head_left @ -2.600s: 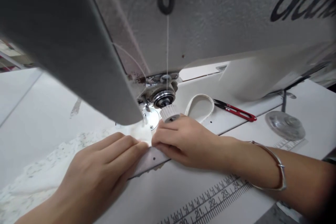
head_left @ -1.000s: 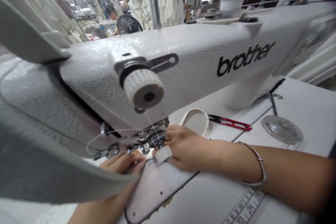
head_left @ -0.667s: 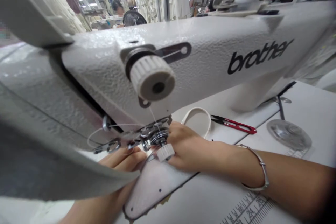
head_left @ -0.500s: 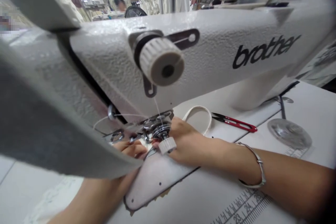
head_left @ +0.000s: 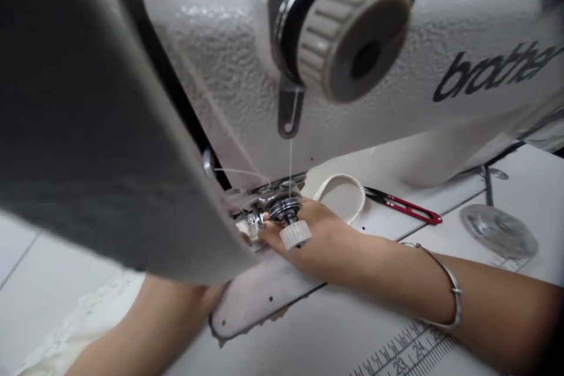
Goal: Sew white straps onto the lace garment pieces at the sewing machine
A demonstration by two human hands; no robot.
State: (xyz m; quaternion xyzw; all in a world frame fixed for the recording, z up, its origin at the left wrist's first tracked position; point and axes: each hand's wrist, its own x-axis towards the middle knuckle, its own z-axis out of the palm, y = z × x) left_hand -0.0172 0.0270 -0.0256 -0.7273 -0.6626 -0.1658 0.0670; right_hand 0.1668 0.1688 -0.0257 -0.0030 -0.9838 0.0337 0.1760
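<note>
A white sewing machine (head_left: 374, 117) fills much of the view. My right hand (head_left: 321, 241) lies beside its presser foot (head_left: 253, 226), fingers drawn together toward the needle area. A small tension knob (head_left: 296, 235) covers part of those fingers, and I cannot make out what they grip. A scrap of white fabric (head_left: 242, 227) shows at the foot. My left hand (head_left: 214, 295) reaches in behind the machine's head; its fingers are mostly hidden. White fabric with a lacy edge (head_left: 83, 317) lies beside my left forearm.
Behind my right hand is a looped white strip (head_left: 362, 200), touching red-handled thread snips (head_left: 405, 207). A clear, round plastic item (head_left: 497, 229) lies farther right. A printed ruler scale (head_left: 405, 352) runs along the table's front. The large dial (head_left: 352, 41) juts toward me.
My view has moved closer and lower, so the machine's head looms larger. My left fingers, partly visible before, are now mostly covered. My right hand stays by the presser foot.
</note>
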